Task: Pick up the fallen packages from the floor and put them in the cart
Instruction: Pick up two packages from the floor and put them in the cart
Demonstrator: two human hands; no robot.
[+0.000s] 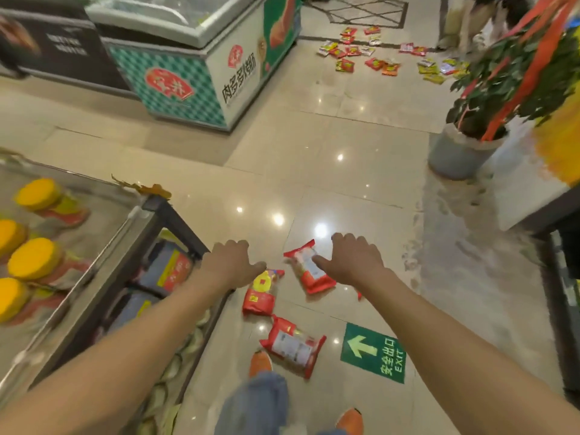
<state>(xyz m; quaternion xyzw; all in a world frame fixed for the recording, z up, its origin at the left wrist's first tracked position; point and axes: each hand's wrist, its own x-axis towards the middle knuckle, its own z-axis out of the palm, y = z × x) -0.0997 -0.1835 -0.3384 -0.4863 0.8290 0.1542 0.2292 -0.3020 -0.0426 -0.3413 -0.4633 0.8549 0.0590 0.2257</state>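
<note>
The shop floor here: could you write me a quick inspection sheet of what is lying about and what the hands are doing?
Surface: glossy beige tiled floor, with a green exit arrow sticker.
Job's things: three red plastic food packages near the feet; a far scatter of red and yellow packets. No cart seen.
Clutter: dry leaves on the metal display shelf corner.
Grippers: left hand and right hand open, empty, reaching toward the packages.
Cables: nothing seen.
Surroundings: teal and white chest freezer; potted green plant with red ribbons; yellow-lidded jars on the shelf.
</note>
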